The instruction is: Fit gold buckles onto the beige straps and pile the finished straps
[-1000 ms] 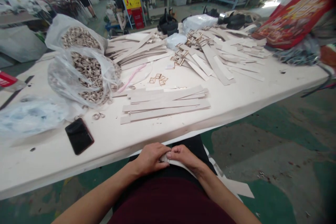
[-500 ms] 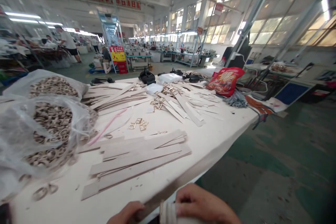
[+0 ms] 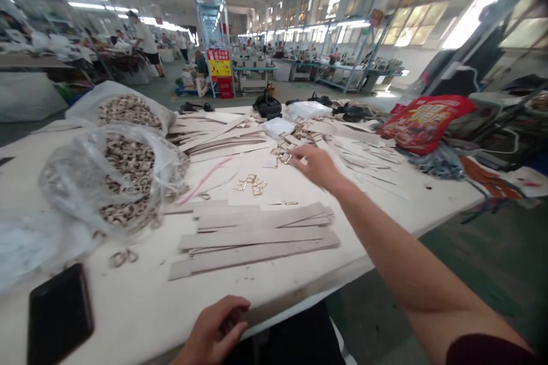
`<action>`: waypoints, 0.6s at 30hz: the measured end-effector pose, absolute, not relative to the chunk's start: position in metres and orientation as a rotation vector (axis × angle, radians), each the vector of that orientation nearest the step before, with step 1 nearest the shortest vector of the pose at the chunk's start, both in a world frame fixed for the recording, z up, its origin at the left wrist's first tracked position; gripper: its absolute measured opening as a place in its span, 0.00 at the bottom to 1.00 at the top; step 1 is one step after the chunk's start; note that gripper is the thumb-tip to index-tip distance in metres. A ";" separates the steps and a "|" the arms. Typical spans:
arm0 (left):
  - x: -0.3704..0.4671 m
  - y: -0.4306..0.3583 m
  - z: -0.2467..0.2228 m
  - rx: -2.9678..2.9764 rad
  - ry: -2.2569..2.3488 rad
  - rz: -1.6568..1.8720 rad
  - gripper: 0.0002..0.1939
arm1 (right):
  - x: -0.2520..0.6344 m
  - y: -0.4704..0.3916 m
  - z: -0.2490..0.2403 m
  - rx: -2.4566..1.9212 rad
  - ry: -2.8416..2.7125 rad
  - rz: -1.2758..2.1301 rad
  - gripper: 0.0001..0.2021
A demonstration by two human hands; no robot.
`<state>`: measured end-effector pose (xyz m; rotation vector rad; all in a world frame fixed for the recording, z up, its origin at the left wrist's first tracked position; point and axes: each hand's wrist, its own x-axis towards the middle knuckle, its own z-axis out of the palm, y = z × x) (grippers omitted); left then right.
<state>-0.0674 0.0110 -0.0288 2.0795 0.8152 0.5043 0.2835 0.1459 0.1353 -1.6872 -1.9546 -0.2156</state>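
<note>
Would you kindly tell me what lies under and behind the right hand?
Gold buckles show beside the right hand, and pale strips lie behind it. Whatever is directly under the hand is covered, so I cannot tell.

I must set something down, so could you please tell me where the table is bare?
Bare: between phone, loose loops and front strips; between right forearm and grey bundle. Crowded: left, with bagged loops; back, with buckles and more strips.

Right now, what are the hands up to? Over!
Right hand at square gold metal buckles, grip unclear. Left hand loosely curled, nothing seen in it, by white cloth-like table edge. Flat beige strips lying between the hands.
</note>
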 end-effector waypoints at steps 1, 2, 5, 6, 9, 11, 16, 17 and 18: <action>-0.067 0.010 -0.025 2.075 0.832 0.485 0.12 | 0.266 0.139 0.109 -1.697 -2.071 -0.107 0.11; -0.066 0.010 -0.021 2.069 0.838 0.470 0.11 | 0.250 0.132 0.084 -1.710 -2.184 -0.022 0.11; -0.065 0.009 -0.015 2.043 0.826 0.436 0.11 | 0.219 0.112 0.028 -1.709 -2.379 0.115 0.12; -0.066 0.009 -0.013 2.034 0.820 0.428 0.11 | 0.214 0.109 0.018 -1.706 -2.382 0.122 0.13; -0.067 0.008 -0.011 2.014 0.823 0.424 0.11 | 0.213 0.105 0.005 -1.662 -2.330 0.084 0.10; -0.068 0.007 -0.011 2.004 0.827 0.438 0.11 | 0.216 0.104 0.003 -1.599 -2.301 0.081 0.08; -0.061 0.004 -0.013 1.794 0.837 0.488 0.11 | 0.222 0.091 0.009 -1.523 -2.151 0.203 0.05; -0.059 0.007 -0.012 1.667 0.851 0.504 0.12 | 0.222 0.085 0.014 -1.533 -2.110 0.231 0.04; -0.056 0.011 -0.010 1.521 0.874 0.540 0.14 | 0.223 0.078 0.021 -1.546 -2.067 0.268 0.03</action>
